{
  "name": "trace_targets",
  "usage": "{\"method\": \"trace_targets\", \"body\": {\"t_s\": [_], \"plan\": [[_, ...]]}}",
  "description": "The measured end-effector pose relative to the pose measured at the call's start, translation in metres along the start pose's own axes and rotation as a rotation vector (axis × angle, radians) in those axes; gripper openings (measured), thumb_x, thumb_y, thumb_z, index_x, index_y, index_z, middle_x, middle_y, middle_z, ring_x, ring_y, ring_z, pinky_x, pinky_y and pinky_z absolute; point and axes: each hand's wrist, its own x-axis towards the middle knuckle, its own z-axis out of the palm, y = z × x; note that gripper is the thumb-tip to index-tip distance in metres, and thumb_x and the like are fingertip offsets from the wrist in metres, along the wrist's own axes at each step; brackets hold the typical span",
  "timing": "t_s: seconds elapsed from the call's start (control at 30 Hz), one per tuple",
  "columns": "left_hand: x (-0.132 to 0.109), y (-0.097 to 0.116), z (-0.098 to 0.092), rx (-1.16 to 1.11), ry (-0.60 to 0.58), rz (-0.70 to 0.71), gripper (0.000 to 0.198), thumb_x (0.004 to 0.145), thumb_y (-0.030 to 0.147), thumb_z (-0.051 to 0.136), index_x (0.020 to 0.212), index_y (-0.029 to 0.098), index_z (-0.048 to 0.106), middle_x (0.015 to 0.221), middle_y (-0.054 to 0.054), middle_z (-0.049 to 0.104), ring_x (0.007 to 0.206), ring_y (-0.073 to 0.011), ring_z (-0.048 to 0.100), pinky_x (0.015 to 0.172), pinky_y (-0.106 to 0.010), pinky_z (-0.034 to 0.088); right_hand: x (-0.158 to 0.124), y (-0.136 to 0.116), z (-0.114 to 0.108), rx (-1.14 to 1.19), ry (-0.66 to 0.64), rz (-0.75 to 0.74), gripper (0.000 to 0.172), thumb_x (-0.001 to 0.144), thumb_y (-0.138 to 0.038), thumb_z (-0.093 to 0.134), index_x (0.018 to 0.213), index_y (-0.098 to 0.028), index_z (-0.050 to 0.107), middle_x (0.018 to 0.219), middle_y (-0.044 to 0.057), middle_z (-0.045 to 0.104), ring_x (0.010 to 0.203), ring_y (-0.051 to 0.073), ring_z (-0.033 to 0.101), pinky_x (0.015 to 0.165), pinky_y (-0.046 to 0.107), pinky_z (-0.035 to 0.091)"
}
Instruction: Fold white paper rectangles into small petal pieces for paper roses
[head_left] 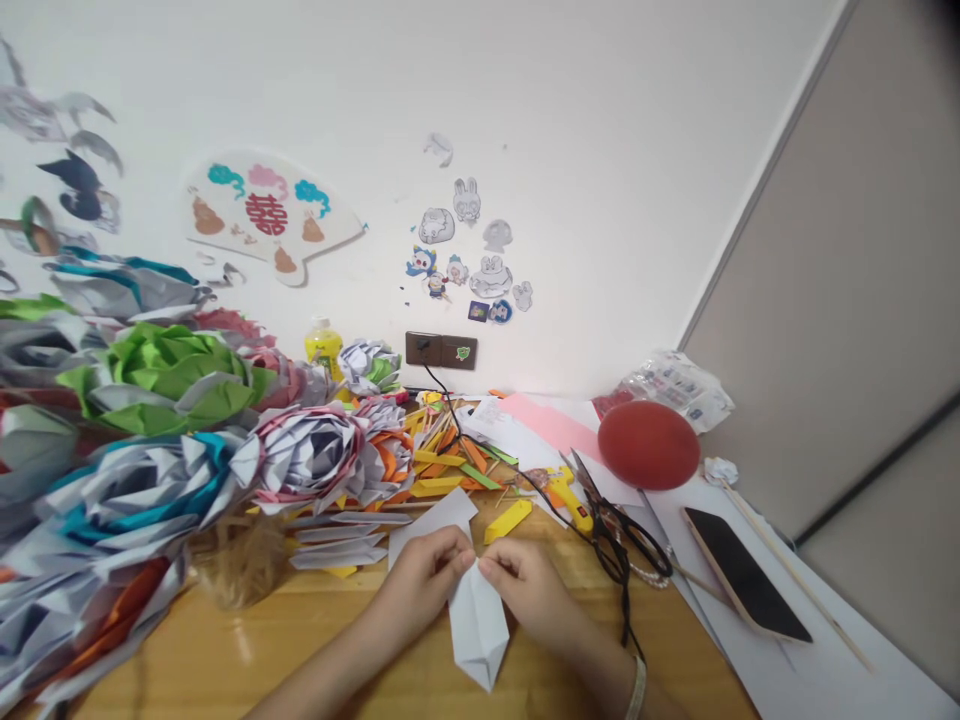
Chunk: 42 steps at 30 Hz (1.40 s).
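Observation:
Both my hands pinch a white folded paper piece (478, 625) low in the middle of the view, over the wooden table (300, 640). My left hand (424, 583) grips its upper left edge with fingers pressed together. My right hand (529, 585) pinches the upper right edge; a pale bracelet sits on that wrist. The paper's pointed end faces me. Another white sheet (442, 515) lies just behind my hands.
Large folded paper flowers (150, 470) pile up on the left. Coloured paper strips (450, 460), a yellow glue gun (570, 500), black scissors (622, 540), a red balloon (649, 445) and a phone (742, 575) lie behind and to the right. A wall socket (441, 350) feeds a black cable.

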Motion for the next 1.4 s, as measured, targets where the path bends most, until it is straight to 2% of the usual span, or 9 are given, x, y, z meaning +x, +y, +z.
{"method": "trace_targets", "body": {"t_s": [0.2,0.37,0.43,0.53,0.63,0.8,1.0,1.23,1.4], "plan": [[0.004,-0.006,-0.003,0.011,0.035,0.023,0.029,0.077,0.039,0.05,0.061,0.015,0.052,0.055,0.004,0.045,0.052,-0.0107,0.042,0.05,-0.02,0.03,0.0,0.001,-0.007,0.002,-0.082,-0.028,0.025,0.084,-0.034,0.043,0.071,-0.016,0.056,0.066,-0.001,0.053,0.063,0.013,0.049,0.059,0.022,0.037],[0.012,-0.013,-0.015,-0.129,0.304,-0.095,0.027,0.071,0.043,0.054,0.065,0.017,0.051,0.051,0.004,0.05,0.047,-0.0119,0.046,0.045,-0.02,0.033,0.004,0.011,-0.013,0.284,-0.049,0.102,0.029,0.081,-0.042,0.045,0.093,-0.016,0.049,0.065,-0.001,0.057,0.051,0.012,0.052,0.053,0.024,0.041],[0.013,-0.012,-0.018,-0.174,0.395,-0.133,0.027,0.068,0.044,0.056,0.065,0.017,0.052,0.05,0.004,0.052,0.047,-0.0128,0.048,0.045,-0.021,0.036,0.006,0.014,-0.012,0.293,-0.014,0.093,0.031,0.078,-0.043,0.05,0.094,-0.016,0.048,0.068,0.0,0.057,0.052,0.011,0.052,0.054,0.024,0.041],[0.013,-0.009,-0.015,-0.253,0.434,-0.132,0.028,0.065,0.045,0.059,0.066,0.017,0.052,0.053,0.003,0.056,0.051,-0.0138,0.053,0.048,-0.022,0.041,0.007,0.016,-0.008,0.269,0.002,0.056,0.027,0.077,-0.04,0.052,0.088,-0.015,0.051,0.068,-0.001,0.054,0.054,0.01,0.05,0.055,0.023,0.04],[0.013,-0.007,-0.01,-0.336,0.391,-0.149,0.028,0.061,0.042,0.063,0.069,0.017,0.051,0.056,0.003,0.059,0.052,-0.0138,0.055,0.048,-0.022,0.041,0.01,0.015,-0.007,0.278,0.02,0.053,0.024,0.076,-0.039,0.053,0.08,-0.015,0.053,0.067,-0.001,0.053,0.055,0.01,0.049,0.05,0.021,0.04],[0.014,-0.011,-0.01,-0.329,0.181,-0.144,0.027,0.062,0.035,0.064,0.056,0.018,0.044,0.042,0.008,0.048,0.037,-0.0082,0.046,0.04,-0.018,0.034,0.01,0.013,-0.017,0.227,0.035,0.073,0.019,0.074,-0.032,0.054,0.079,-0.014,0.057,0.061,-0.002,0.052,0.052,0.009,0.048,0.047,0.019,0.039],[0.012,-0.021,-0.015,-0.319,-0.01,-0.115,0.025,0.072,0.038,0.06,0.078,0.014,0.055,0.046,0.006,0.052,0.037,-0.0072,0.046,0.039,-0.017,0.033,0.007,0.007,-0.023,0.237,-0.02,0.105,0.025,0.072,-0.028,0.057,0.092,-0.014,0.061,0.061,-0.003,0.053,0.05,0.009,0.05,0.047,0.019,0.039],[0.012,-0.019,-0.02,-0.426,-0.005,-0.13,0.029,0.069,0.037,0.065,0.084,0.014,0.057,0.053,0.004,0.058,0.041,-0.0097,0.053,0.042,-0.02,0.041,0.008,0.012,-0.018,0.266,0.095,0.061,0.025,0.07,-0.03,0.058,0.087,-0.013,0.065,0.06,-0.001,0.056,0.045,0.008,0.047,0.044,0.02,0.037],[0.014,-0.018,-0.019,-0.478,-0.045,-0.178,0.033,0.065,0.044,0.067,0.075,0.014,0.059,0.052,0.002,0.06,0.042,-0.0112,0.054,0.042,-0.023,0.046,0.005,0.016,-0.017,0.008,0.159,-0.107,0.021,0.075,-0.021,0.052,0.086,-0.016,0.069,0.066,0.004,0.065,0.053,0.012,0.054,0.049,0.022,0.04]]}}
